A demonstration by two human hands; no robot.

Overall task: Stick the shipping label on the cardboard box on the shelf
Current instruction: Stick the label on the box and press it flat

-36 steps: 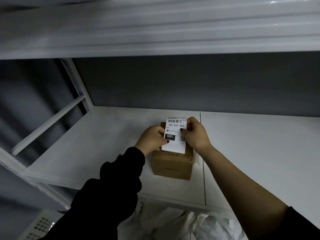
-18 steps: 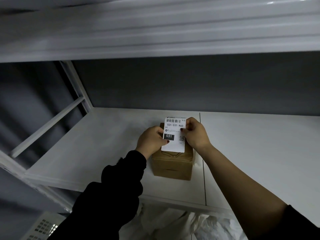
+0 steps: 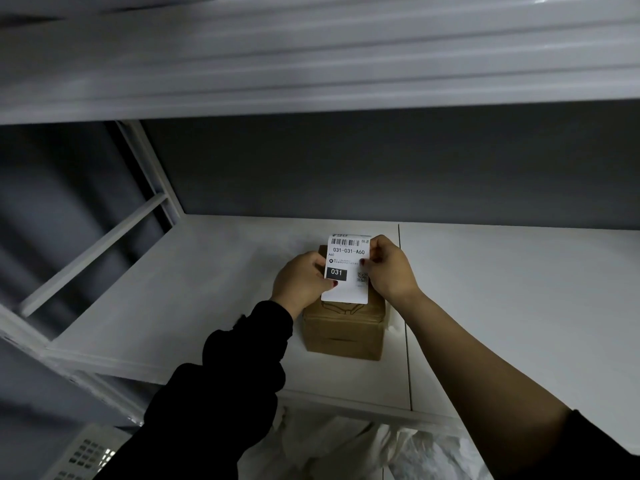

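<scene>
A small brown cardboard box (image 3: pixel 344 332) stands on the white shelf (image 3: pixel 194 292), near its front edge. Over the box's top I hold a white shipping label (image 3: pixel 347 268) printed with a barcode, "031-031-A60" and a black "031" block. My left hand (image 3: pixel 300 284) pinches the label's left edge with thumb on its face. My right hand (image 3: pixel 389 268) pinches the right edge. The label hides most of the box top; whether it touches the box cannot be told.
A white shelf board (image 3: pixel 311 53) runs overhead, close above. The white frame upright and crossbar (image 3: pixel 104 244) stand at the left. A seam (image 3: pixel 403 306) splits the shelf surface right of the box. Crumpled white plastic (image 3: pixel 346 448) lies below the shelf; a vented white object (image 3: pixel 83 455) sits bottom left.
The label and both hands have stayed over the box, shifting only slightly. The grip on both edges is unchanged.
</scene>
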